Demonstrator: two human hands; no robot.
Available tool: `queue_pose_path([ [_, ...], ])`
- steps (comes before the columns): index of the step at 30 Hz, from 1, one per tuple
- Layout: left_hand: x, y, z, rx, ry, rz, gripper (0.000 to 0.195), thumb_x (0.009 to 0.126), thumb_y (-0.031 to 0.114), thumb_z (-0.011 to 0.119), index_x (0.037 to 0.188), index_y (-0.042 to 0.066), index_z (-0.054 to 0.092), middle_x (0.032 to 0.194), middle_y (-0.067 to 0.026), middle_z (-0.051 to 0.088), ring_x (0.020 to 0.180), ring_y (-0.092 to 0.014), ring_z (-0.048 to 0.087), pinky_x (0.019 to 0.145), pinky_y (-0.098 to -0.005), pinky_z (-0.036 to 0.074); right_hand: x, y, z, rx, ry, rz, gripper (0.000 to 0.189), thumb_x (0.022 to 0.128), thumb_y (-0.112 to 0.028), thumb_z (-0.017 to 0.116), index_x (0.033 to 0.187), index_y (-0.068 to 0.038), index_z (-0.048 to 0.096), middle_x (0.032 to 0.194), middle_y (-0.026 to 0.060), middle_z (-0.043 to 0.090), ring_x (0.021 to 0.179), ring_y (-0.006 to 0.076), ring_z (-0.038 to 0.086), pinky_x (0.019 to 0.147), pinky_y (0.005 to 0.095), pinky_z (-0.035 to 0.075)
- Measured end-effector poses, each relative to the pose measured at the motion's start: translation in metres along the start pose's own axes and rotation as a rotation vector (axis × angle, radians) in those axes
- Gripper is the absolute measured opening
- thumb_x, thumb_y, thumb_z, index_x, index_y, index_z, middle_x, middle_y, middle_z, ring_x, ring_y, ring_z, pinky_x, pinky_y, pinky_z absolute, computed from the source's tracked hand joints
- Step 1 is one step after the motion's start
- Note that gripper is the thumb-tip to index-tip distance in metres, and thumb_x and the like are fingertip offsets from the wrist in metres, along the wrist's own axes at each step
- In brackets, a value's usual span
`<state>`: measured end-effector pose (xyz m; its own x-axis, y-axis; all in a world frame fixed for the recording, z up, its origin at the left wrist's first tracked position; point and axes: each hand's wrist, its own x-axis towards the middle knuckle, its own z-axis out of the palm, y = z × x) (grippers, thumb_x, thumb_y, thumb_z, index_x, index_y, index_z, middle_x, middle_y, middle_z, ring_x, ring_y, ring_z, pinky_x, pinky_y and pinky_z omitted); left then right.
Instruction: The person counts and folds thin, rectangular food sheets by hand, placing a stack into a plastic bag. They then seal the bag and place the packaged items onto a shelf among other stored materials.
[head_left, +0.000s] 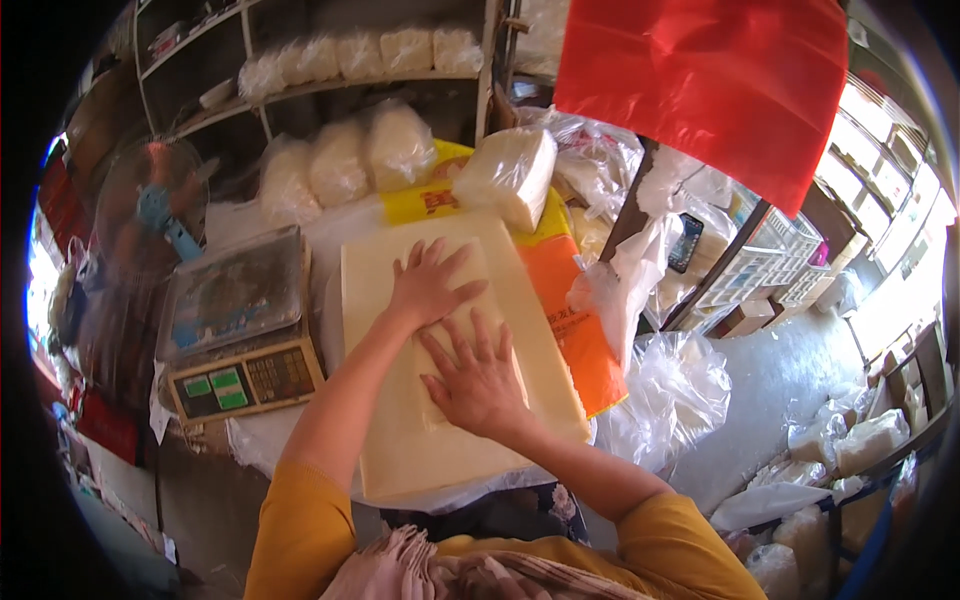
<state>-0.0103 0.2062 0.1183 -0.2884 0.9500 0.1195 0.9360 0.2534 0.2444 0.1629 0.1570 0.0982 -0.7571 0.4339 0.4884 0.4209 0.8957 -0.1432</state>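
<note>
A thick slab of cream-coloured sheets (540, 330), seemingly a stack, lies in front of me on the work surface. On top of it is a narrower, pale rectangular piece (424, 379), possibly a folded sheet or a small pile; the picture does not settle which. My left hand (431, 281) rests palm down on the far part of this piece, fingers spread. Closer to me, my right hand (480, 379) is flat on its near part, fingers also apart. The two hands nearly meet, and neither grips anything. Part of the piece is hidden beneath them.
At left stands a digital scale (247, 382) with a tray (236, 289), a fan (154, 210) behind it. Plastic-wrapped bundles (337, 172) line the back. A wrapped block (506, 172) sits beyond the slab. A red plastic sheet (697, 82) hangs at upper right, near a phone (685, 242).
</note>
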Motion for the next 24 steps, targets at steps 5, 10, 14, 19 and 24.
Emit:
queue_pose_path([
  [5,-0.002,-0.003,0.001,-0.021,-0.011,0.028,0.079,0.08,0.071,0.046,0.144,0.026,0.035,0.153,-0.0136,0.022,0.141,-0.038,0.017,0.11,-0.0581,0.017,-0.013,0.019,-0.029,0.266,0.117,0.056,0.058,0.087,-0.028,0.06,0.139,-0.011,0.041,0.138,0.0174,0.043,0.13,0.0406,0.036,0.107,0.0542,0.025],
  [10,-0.002,-0.005,-0.003,-0.105,0.122,0.137,0.085,0.076,0.064,0.057,0.146,0.024,0.029,0.152,-0.0175,0.023,0.139,-0.04,0.02,0.11,-0.0603,0.015,-0.041,0.068,0.002,0.592,0.077,0.357,0.059,0.089,-0.026,0.061,0.14,-0.006,0.038,0.137,0.02,0.043,0.128,0.0361,0.04,0.104,0.0403,0.035],
  [14,-0.026,-0.029,0.018,-0.404,0.568,0.113,0.096,0.078,0.044,0.069,0.15,0.011,0.014,0.151,-0.0162,0.024,0.139,-0.033,0.023,0.112,-0.0467,0.022,-0.04,0.065,-0.003,0.848,0.13,0.427,0.062,0.093,-0.034,0.058,0.143,-0.006,0.033,0.129,0.0139,0.054,0.11,0.0234,0.057,0.089,0.0357,0.045],
  [19,-0.113,0.02,0.025,-1.533,0.175,-0.19,0.078,0.089,0.018,0.057,0.15,0.01,0.01,0.145,-0.0103,0.032,0.13,-0.024,0.037,0.105,-0.0356,0.035,-0.036,0.058,0.001,0.842,0.129,0.41,0.067,0.097,-0.045,0.045,0.145,-0.003,0.027,0.141,0.017,0.042,0.132,0.0258,0.038,0.107,0.0365,0.031],
  [24,-0.108,0.016,0.027,-1.775,0.217,-0.077,0.075,0.088,0.011,0.052,0.15,0.011,0.01,0.144,-0.0098,0.033,0.127,-0.023,0.041,0.103,-0.0346,0.038,-0.01,0.048,0.019,1.301,0.05,0.558,0.071,0.096,-0.05,0.043,0.147,-0.005,0.023,0.146,0.0169,0.035,0.137,0.0307,0.031,0.11,0.0378,0.027],
])
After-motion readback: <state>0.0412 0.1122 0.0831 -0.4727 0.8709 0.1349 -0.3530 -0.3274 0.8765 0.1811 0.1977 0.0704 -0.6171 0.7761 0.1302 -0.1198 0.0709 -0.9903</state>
